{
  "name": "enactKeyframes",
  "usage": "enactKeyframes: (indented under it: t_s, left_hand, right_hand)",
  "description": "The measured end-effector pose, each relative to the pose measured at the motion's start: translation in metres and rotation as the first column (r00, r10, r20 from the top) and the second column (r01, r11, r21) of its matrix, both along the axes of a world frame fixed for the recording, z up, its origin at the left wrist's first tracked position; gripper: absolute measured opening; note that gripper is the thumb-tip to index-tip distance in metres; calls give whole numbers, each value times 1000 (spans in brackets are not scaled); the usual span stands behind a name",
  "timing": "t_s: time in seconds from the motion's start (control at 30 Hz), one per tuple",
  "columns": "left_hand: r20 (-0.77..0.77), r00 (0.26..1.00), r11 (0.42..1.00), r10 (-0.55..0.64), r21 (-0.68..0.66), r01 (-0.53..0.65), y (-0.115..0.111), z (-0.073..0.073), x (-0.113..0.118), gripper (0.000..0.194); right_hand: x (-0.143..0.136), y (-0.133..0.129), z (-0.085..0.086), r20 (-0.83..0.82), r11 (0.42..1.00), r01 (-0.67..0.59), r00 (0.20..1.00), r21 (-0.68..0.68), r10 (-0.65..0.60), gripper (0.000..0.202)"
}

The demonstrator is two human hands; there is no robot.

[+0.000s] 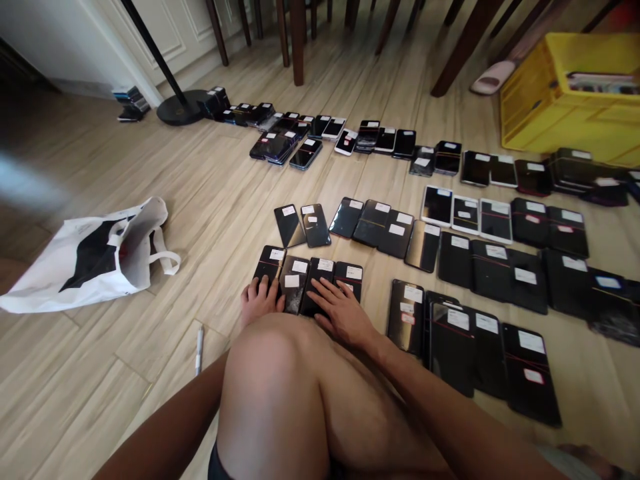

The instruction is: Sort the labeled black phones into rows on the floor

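Observation:
Several black phones with white labels lie on the wooden floor in front of my raised knee. My left hand [262, 299] rests with fingers spread on the lower part of the leftmost phone [270, 261] in the near row. Beside it is a phone with two labels [294, 283]. My right hand [345, 310] lies flat with its fingers apart over the third phone [320, 270] and the lower edge of the fourth phone [349, 275]. Just beyond, two more phones [289, 223] [316, 225] lie side by side.
Rows of labelled phones [475, 260] extend to the right and across the back. A white bag [100, 257] and a pen [199, 350] lie at left. A yellow crate [535, 100], a lamp base [181, 108], chair legs and a person's pink slipper [493, 77] are farther back.

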State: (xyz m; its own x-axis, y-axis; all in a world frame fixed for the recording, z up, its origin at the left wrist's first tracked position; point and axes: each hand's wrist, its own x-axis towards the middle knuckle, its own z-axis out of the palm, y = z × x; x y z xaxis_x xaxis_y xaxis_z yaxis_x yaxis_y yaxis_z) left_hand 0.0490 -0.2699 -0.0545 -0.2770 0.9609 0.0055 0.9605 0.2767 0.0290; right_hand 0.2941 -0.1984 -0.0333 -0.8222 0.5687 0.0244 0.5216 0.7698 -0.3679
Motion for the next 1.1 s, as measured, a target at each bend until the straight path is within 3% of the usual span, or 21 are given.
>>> enactKeyframes:
  t_s: [1.1]
  left_hand:
    - [-2, 1000, 1000, -1, 23, 1, 0, -1, -2, 50]
  right_hand:
    - [-10, -9, 0, -57, 990, 115, 991, -79, -120, 55]
